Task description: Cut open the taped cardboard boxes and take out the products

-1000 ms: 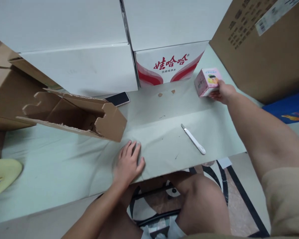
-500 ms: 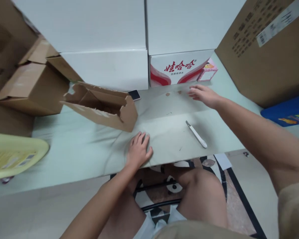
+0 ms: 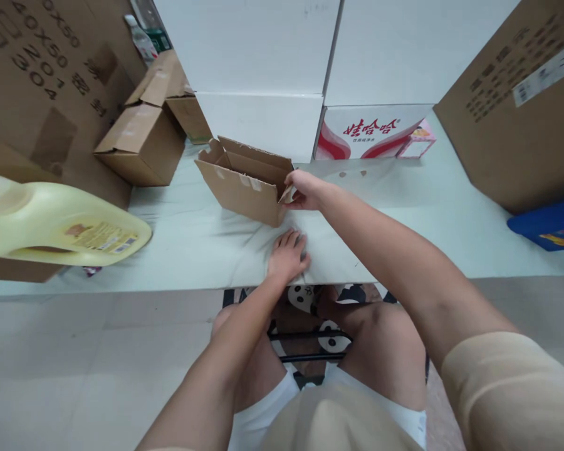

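An open-topped cardboard box point(image 3: 247, 193) with torn, notched rims stands on the pale green tabletop point(image 3: 207, 250). At its right end my right hand point(image 3: 305, 190) pinches the upper edge, thumb and fingers closed on the cardboard. My left hand point(image 3: 287, 255) rests palm down on the table just in front of the box, fingers spread, holding nothing. Two small brown scraps point(image 3: 343, 174) lie beyond my right forearm. The white-handled knife and the phone are hidden from sight.
White boxes point(image 3: 263, 125) and a red-and-white carton point(image 3: 366, 131) line the back, with a small pink box point(image 3: 418, 141) beside it. Brown cartons point(image 3: 141, 144) and a yellow jug point(image 3: 66, 219) stand left. A large carton point(image 3: 502, 125) and a blue package point(image 3: 549, 225) stand right.
My right hand has moved left from the back of the table and taken hold of the box's right end. My left hand stays flat. The view has shifted left.
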Tool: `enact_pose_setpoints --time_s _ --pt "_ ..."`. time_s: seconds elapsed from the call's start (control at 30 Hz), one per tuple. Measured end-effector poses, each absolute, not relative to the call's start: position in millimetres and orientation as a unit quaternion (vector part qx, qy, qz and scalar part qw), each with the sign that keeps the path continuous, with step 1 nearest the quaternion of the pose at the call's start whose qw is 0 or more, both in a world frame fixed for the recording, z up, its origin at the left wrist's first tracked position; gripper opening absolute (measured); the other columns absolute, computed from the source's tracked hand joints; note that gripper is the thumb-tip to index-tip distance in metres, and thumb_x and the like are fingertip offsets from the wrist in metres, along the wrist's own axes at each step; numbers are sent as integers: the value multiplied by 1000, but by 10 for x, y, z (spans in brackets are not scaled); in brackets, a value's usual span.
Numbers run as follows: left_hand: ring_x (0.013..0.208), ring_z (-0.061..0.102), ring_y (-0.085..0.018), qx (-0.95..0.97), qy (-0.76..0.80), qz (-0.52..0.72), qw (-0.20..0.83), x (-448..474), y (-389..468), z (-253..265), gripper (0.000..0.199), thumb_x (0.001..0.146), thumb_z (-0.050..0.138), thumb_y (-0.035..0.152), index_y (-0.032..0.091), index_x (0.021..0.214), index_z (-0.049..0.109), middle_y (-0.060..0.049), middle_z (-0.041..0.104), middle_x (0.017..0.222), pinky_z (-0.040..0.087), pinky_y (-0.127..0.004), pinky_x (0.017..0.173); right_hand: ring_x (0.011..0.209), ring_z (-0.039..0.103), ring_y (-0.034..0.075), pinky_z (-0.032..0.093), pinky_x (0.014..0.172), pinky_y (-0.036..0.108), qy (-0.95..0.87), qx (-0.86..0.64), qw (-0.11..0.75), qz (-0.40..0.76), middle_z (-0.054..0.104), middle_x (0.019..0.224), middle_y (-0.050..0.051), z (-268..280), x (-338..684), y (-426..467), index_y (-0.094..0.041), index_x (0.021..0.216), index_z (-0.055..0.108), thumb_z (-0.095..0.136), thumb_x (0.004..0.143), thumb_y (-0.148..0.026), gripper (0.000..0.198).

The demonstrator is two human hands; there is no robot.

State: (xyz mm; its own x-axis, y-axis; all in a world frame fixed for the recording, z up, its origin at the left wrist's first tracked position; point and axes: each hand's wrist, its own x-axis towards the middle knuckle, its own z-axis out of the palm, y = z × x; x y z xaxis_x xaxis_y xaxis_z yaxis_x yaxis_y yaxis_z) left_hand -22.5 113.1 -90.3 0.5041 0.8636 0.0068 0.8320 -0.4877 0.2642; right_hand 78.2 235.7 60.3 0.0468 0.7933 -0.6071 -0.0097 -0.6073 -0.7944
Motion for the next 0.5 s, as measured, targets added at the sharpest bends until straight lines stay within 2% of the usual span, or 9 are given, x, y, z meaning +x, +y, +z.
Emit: enact_pose_setpoints --time_s 0.1,0.23,0.4,0.5 --pt "152 42 -31 860 490 84 115 -232 1129 -907 52 98 55 34 17 147 58 -13 55 156 35 -47 127 74 63 15 65 73 30 -256 -602 395 645 57 78 3 577 1049 2109 -20 98 52 51 85 -11 17" --pt "150 43 -33 863 481 103 116 -239 1129 -907 51 97 55 35 17 145 60 -14 57 154 36 -48 125 84 69 16 67 81 29 -199 -596 502 594 67 92 6 536 1757 1602 -22 100 56 54 78 -12 25" --pt "150 44 -35 863 481 105 117 -243 1151 -912 55 96 54 36 16 147 59 -16 56 155 35 -51 124 93 72 16 65 83 23 -141 -691 548 450 69 106 7 544 3070 984 -23 97 59 52 73 -12 28" --pt "150 45 -35 863 483 99 112 -241 1174 -915 55 95 54 35 15 147 59 -16 57 155 35 -50 124 86 71 16 63 79 24 -131 -762 519 365 65 98 10 580 3735 897 -23 90 54 46 74 -8 24"
